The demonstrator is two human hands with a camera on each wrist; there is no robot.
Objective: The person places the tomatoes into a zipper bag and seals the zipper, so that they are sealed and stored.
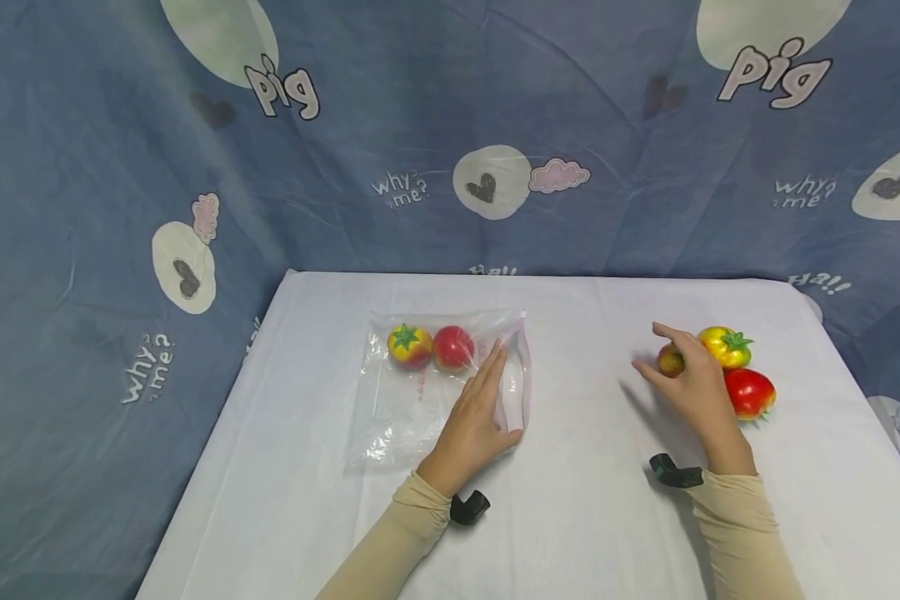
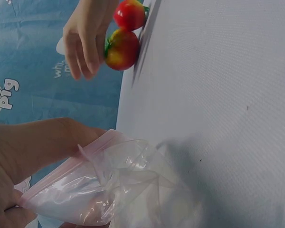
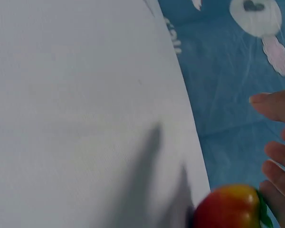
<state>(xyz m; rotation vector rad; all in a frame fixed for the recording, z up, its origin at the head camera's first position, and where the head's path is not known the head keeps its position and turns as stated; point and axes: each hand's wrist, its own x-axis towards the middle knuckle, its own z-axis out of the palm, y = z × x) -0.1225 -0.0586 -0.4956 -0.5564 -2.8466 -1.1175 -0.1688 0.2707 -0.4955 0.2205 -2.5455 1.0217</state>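
A clear zip bag (image 1: pixel 412 417) with a pink closure lies on the white table, with a red-and-yellow toy tomato (image 1: pixel 411 347) and a red round fruit (image 1: pixel 453 348) in it. My left hand (image 1: pixel 468 429) lies at its mouth, fingers straight and thumb spread; how deep they reach is unclear. The left wrist view shows the lifted pink closure (image 2: pixel 69 166) between thumb and fingers. My right hand (image 1: pixel 693 387) hovers with thumb and index spread over a red-and-yellow toy tomato (image 3: pixel 228 209), partly hidden from above. Beside it lie a yellow toy tomato (image 1: pixel 720 346) and a red one (image 1: pixel 750 393).
White cloth covers the table (image 1: pixel 585 500). A blue printed curtain (image 1: pixel 390 108) hangs behind it and at both sides. Dark wrist cameras, one on the left wrist (image 1: pixel 469 507) and one on the right wrist (image 1: pixel 677 472), stick out beside the sleeves.
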